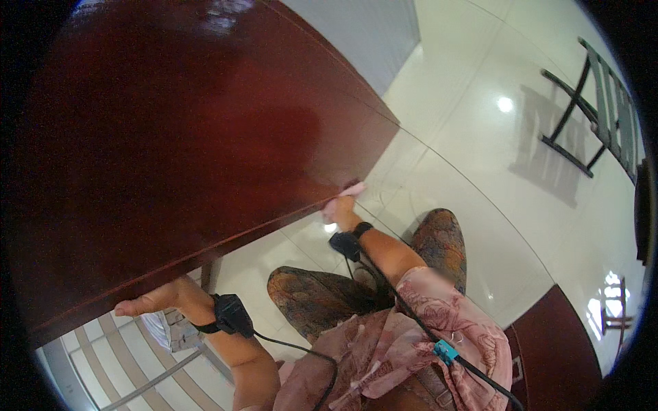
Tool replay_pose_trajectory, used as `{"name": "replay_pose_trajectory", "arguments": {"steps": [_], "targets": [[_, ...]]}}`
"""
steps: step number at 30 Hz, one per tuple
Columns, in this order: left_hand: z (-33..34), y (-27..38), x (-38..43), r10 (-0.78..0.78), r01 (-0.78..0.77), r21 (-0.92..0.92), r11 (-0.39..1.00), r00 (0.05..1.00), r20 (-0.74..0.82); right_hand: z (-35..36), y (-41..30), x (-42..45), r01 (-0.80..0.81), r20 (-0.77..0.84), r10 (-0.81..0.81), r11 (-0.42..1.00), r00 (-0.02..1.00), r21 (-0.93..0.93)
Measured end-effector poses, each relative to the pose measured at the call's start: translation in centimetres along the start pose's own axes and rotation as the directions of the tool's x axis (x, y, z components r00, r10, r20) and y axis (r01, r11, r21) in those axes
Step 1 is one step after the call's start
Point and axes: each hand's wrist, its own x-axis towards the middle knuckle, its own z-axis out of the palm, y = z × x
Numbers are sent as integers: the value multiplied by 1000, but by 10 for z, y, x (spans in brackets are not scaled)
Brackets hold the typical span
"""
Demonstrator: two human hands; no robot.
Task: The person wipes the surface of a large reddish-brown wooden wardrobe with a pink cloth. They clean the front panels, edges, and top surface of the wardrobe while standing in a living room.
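A dark red wooden table (205, 144) with a glossy top fills the upper left of the head view. My right hand (343, 208) is at the table's near right corner, closed on a pink cloth (353, 190) that touches the edge. At lower left my left hand (154, 300) rests against the near edge, thumb outstretched; its other fingers are hidden under the tabletop. Each wrist wears a black strap with a small black device (234, 314), and cables run from them over my pink patterned clothing.
A dark slatted folding stool (591, 108) stands on the pale tiled floor at the right. A grey panel (365, 31) adjoins the table's far side. Below left is a striped surface (128, 354) with a metal bar. Dark red furniture (555, 344) stands at lower right.
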Motion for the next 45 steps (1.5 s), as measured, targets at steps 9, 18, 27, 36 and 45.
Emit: {"name": "replay_pose_trajectory", "arguments": {"steps": [9, 18, 27, 36, 45], "targets": [[0, -3, -11, -183, 180, 82, 980, 983, 32, 7, -6, -21, -428, 272, 363, 872, 891, 239], [-35, -45, 15, 273, -279, 39, 960, 956, 109, 113, -65, -275, -133, 588, 297, 943, 752, -306], [-53, -21, 20, -116, 415, -716, 562, 896, 428, 190, -125, -435, 947, 879, -358, -56, -316, 318], [-103, -33, -15, -316, 527, -372, 764, 809, 496, 200, -105, -365, 202, 777, 30, -959, -629, 200], [-124, -74, -63, -481, 634, -251, 732, 741, 469, 201, -110, -348, 139, 843, 49, -980, -536, 145]]}}
